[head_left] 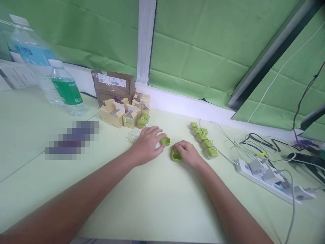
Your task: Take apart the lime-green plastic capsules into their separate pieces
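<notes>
My left hand (pixel 149 144) hovers at the middle of the table, fingers apart, its fingertips beside a small green lid (pixel 166 141). Just to the right, my right hand (pixel 186 151) has its fingers closed on the rim of a second green lid (pixel 176 155), whose hollow side faces up. A clear little container (pixel 133 136) lies partly hidden behind my left hand. Two small green-lidded jars (pixel 142 122) stand by the cartons. Several more green-lidded jars (pixel 208 144) form a slanting row right of my right hand.
Opened small cartons (pixel 130 117) stand before a brown cardboard box (pixel 113 84) at the back. Two water bottles (pixel 67 91) are at the left, near a blurred-out patch. A white power strip (pixel 264 181) with plugs and tangled cables lies on the right.
</notes>
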Tool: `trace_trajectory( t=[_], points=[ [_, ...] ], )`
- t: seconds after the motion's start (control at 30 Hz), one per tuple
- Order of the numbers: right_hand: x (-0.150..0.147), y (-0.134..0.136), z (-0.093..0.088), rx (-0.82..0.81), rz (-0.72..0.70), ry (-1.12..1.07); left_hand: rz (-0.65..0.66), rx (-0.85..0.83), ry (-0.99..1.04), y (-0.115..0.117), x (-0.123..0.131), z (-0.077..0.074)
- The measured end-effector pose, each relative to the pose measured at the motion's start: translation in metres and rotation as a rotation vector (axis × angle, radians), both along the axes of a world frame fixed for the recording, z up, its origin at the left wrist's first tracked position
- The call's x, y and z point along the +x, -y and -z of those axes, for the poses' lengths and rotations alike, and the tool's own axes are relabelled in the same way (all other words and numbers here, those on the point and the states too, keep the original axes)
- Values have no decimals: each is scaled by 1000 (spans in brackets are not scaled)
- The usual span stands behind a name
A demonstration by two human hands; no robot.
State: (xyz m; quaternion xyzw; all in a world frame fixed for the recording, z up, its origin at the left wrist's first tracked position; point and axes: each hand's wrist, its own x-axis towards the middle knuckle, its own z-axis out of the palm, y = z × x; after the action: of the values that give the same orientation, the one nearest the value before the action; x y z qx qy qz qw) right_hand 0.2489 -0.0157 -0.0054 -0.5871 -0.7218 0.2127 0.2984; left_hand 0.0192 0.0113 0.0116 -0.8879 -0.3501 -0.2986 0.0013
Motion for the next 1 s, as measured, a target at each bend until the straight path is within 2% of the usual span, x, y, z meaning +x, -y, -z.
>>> trace_trajectory(
  t=[0.17, 0.33, 0.53, 0.73, 0.9, 1.0],
  points=[
    [-2, 3, -7, 10, 36, 107, -32, 7, -145, 0, 19, 17],
    [-8, 5, -8, -2, 128, 172, -23, 5, -174, -6, 23, 22],
    [-15, -1, -9, -186, 263, 63, 24, 46, -50, -5, 21, 12],
    [-17, -11, -12, -239, 322, 128, 1, 81, 167, -2, 15, -5],
    [-19, -18, -13, -282, 328, 191, 4, 95, 132, 0, 14, -4],
    [-22, -19, -10, -247, 330, 208, 19, 82, 127, 0, 13, -2]
  ],
)
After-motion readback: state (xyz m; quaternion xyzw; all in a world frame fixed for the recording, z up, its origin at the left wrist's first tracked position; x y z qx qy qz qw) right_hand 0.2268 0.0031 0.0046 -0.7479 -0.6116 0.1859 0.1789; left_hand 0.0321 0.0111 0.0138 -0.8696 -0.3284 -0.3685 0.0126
